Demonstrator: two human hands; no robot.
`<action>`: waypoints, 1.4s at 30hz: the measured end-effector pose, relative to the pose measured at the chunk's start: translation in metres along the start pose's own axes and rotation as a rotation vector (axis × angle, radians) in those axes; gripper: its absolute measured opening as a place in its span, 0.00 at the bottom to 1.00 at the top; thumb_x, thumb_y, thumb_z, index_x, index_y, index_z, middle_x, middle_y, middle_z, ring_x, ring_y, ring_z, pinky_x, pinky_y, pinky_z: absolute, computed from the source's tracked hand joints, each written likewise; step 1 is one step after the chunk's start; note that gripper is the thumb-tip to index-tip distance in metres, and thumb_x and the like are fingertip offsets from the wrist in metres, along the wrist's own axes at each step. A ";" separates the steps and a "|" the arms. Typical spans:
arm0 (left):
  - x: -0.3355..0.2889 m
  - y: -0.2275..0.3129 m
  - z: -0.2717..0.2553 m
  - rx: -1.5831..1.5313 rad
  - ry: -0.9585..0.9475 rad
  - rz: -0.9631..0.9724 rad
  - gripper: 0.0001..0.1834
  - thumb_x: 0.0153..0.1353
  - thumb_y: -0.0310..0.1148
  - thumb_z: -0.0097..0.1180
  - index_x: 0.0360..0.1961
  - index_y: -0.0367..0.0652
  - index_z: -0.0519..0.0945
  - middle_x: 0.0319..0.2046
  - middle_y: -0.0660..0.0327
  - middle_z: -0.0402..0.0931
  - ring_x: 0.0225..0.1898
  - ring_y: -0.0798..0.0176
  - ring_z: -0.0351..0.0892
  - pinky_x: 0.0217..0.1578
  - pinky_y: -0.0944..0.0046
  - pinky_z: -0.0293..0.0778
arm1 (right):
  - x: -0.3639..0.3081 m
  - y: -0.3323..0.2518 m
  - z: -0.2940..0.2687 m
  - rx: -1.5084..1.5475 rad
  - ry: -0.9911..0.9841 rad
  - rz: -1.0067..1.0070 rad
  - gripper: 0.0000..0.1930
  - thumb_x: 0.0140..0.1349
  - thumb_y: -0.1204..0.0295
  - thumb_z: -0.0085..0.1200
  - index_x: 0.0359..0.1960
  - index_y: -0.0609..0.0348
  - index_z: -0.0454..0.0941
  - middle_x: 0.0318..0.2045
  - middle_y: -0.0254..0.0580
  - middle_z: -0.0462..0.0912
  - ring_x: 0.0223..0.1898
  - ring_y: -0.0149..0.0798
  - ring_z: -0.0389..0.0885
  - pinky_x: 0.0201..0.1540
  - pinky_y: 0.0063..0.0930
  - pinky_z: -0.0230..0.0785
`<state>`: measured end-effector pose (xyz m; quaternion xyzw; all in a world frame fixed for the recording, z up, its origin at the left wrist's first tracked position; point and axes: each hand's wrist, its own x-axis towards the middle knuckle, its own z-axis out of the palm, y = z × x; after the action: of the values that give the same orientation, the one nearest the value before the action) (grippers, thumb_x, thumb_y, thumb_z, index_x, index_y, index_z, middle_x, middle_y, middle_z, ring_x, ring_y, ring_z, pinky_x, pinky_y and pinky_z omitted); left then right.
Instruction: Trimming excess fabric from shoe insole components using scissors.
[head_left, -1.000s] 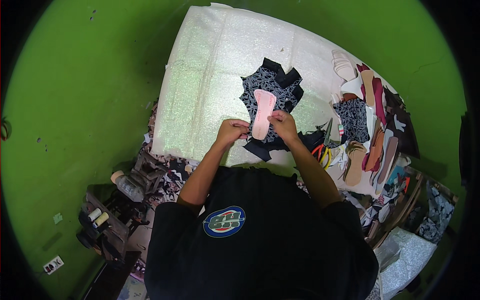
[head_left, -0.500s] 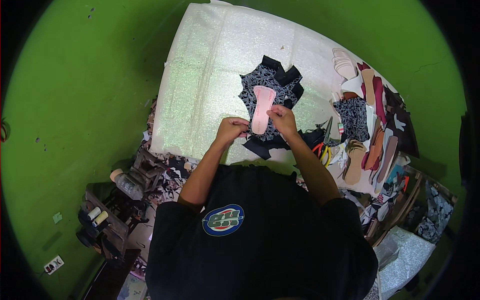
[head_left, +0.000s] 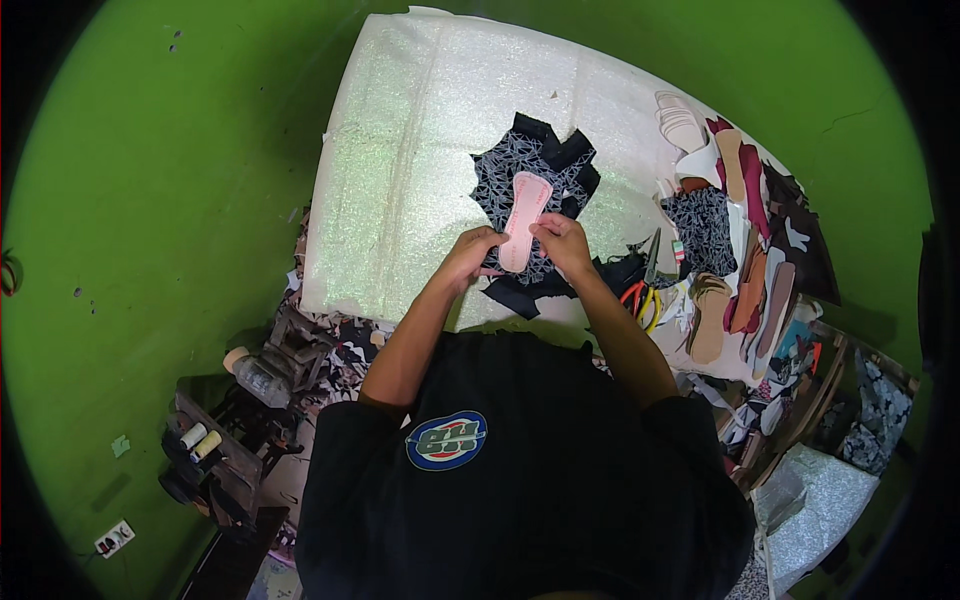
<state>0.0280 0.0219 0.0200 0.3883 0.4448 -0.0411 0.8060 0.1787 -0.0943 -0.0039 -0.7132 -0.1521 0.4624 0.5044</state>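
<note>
A pink insole-shaped piece (head_left: 527, 212) with small red marks lies lengthwise on a black-and-grey patterned fabric piece (head_left: 492, 180) that has black patches along its far edge. From the left, my left hand (head_left: 470, 254) is closed, its thumb on the insole's edge and its fingers partly hidden at the fabric. Opposite it, my right hand (head_left: 562, 245) pinches the insole's right edge near its middle. Black fabric scraps (head_left: 515, 299) lie just in front of the patterned piece. Scissors (head_left: 643, 296) with red and yellow handles rest right of my right forearm.
The table (head_left: 390, 170) has a shiny whitish cover. On its right side are tan insole shapes (head_left: 708, 320), another patterned fabric piece (head_left: 705, 230) and maroon strips. Two thread spools (head_left: 206, 445) sit on a machine at lower left. Silvery sheeting (head_left: 815, 510) stands at lower right.
My left hand has shifted from the fabric's left edge onto the insole's edge, its thumb now against it. My right hand keeps its pinch. The whole view has shifted slightly.
</note>
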 end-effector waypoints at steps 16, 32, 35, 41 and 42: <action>0.028 -0.001 0.000 -0.017 0.001 -0.021 0.09 0.56 0.34 0.58 0.34 0.40 0.75 0.30 0.61 0.76 0.33 0.68 0.74 0.33 0.64 0.71 | 0.001 0.002 0.000 -0.043 -0.011 -0.037 0.09 0.57 0.74 0.57 0.36 0.66 0.76 0.26 0.38 0.80 0.18 0.26 0.73 0.20 0.18 0.66; 0.030 -0.022 0.006 0.077 0.069 0.220 0.04 0.56 0.25 0.58 0.31 0.36 0.77 0.21 0.62 0.77 0.20 0.74 0.73 0.21 0.71 0.67 | -0.017 -0.023 0.010 -0.597 0.176 -0.210 0.16 0.50 0.69 0.61 0.39 0.60 0.75 0.22 0.46 0.79 0.25 0.47 0.79 0.31 0.36 0.71; 0.028 -0.022 0.011 0.022 0.089 0.251 0.03 0.53 0.24 0.59 0.27 0.36 0.77 0.18 0.64 0.74 0.16 0.75 0.67 0.17 0.71 0.61 | -0.026 -0.023 0.009 -0.648 0.176 -0.324 0.22 0.49 0.70 0.61 0.48 0.55 0.72 0.31 0.48 0.77 0.32 0.49 0.79 0.35 0.38 0.71; 0.030 -0.023 0.008 0.116 0.083 0.268 0.05 0.51 0.23 0.59 0.30 0.36 0.77 0.22 0.61 0.76 0.20 0.73 0.72 0.21 0.70 0.67 | -0.031 -0.041 0.009 -0.887 0.154 -0.603 0.32 0.46 0.73 0.61 0.57 0.49 0.67 0.54 0.46 0.64 0.41 0.47 0.74 0.41 0.36 0.71; 0.029 -0.021 0.007 0.173 0.086 0.246 0.06 0.52 0.22 0.58 0.33 0.35 0.77 0.25 0.59 0.79 0.22 0.71 0.76 0.24 0.69 0.71 | -0.031 -0.048 0.008 -0.888 0.053 -0.587 0.32 0.46 0.73 0.60 0.57 0.49 0.68 0.57 0.47 0.62 0.48 0.50 0.69 0.46 0.38 0.70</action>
<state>0.0415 0.0106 -0.0117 0.5093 0.4230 0.0363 0.7485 0.1677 -0.0898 0.0527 -0.7968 -0.5137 0.1747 0.2659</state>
